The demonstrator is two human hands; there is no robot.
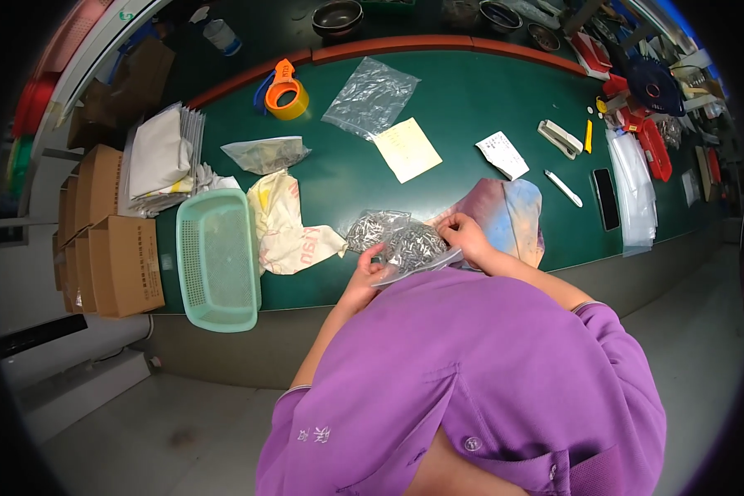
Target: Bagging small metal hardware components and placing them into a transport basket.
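Two clear plastic bags full of small silvery metal parts lie side by side at the table's front edge. The nearer plastic bag is between my hands. My left hand grips its left edge, fingers bent against the plastic. At its upper right, my right hand pinches the bag's edge with curled fingers. The other bag of metal parts rests just beyond and left, touched by neither hand. A multicoloured cloth lies under and beside my right hand.
A green plastic basket and a printed cloth sit left. Farther back are an orange tape dispenser, an empty clear bag and a yellow paper. Rightward lie a stapler, a white cutter and a phone.
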